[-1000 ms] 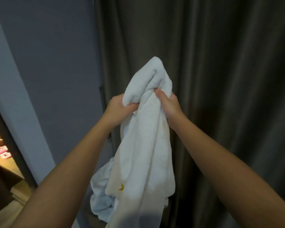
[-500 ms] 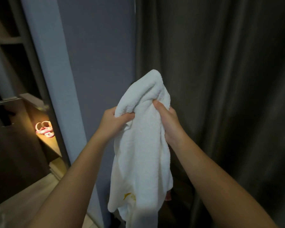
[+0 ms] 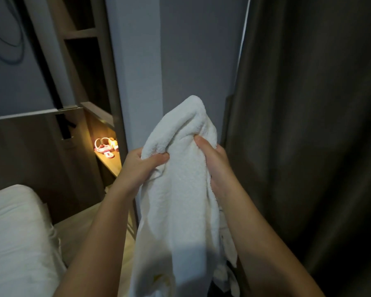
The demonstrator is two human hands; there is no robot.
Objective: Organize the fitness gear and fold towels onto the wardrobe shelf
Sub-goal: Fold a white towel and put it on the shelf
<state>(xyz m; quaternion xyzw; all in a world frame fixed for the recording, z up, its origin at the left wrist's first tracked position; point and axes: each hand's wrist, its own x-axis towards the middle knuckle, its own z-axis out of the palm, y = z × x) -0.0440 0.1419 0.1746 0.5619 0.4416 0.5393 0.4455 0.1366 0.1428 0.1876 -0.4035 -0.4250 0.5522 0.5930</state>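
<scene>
White terry towel [image 3: 180, 189] is held up in the air before the grey wall [image 3: 191, 61] and the dark curtain [image 3: 308, 125], bunched at its top and hanging down between the two forearms. The left hand [image 3: 137, 168] grips its left side and the right hand [image 3: 217, 163] its right side, fingers clenched into the cloth, thumbs pressed on its front. Off to the left lie a white pillow [image 3: 13, 232] and a lit shelf [image 3: 110, 162] bearing a small pink-and-white thing [image 3: 104, 146]
</scene>
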